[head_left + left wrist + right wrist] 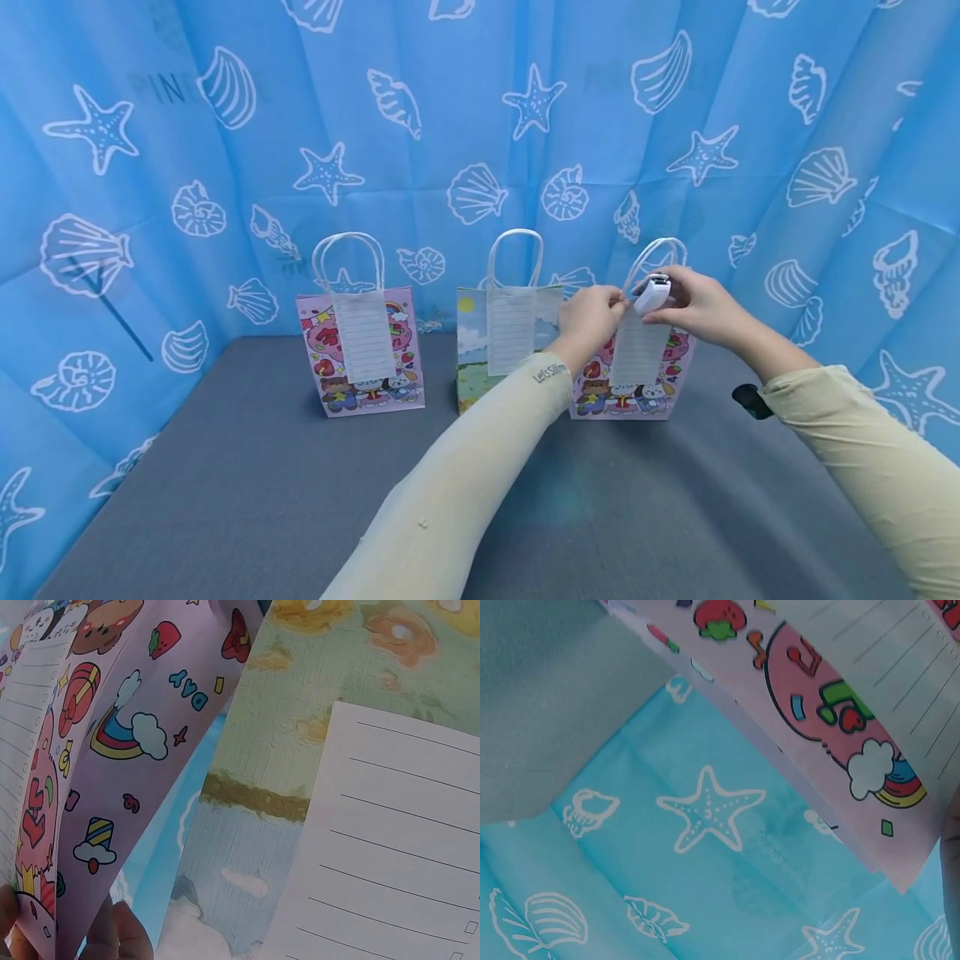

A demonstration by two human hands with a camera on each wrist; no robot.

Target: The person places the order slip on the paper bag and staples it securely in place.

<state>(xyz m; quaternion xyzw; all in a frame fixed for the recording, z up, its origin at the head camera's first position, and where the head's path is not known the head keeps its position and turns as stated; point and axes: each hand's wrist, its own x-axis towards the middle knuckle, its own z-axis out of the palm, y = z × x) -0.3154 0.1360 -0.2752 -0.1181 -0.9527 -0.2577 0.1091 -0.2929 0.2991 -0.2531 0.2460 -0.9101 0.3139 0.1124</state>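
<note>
At the right of the head view stands a pink cartoon paper bag (592, 396) with white handles and a lined sheet of paper (637, 354) over its front. My left hand (587, 323) pinches the bag's top edge; in the left wrist view its fingers (127, 934) are on both sides of the bag wall (150, 780). Between the thumb and fingers of my right hand (701, 307) is a small white stapler (652, 298), held at the top of the sheet, close to the left fingertips. The right wrist view shows the bag's front (802, 682) and a finger edge.
A second pink cartoon bag (318, 346) stands at the left, and a green-and-blue painted landscape bag (472, 337) in the middle. Each has a lined sheet on its front. The grey tabletop (247, 500) meets a blue shell-print curtain (427, 125) behind the bags.
</note>
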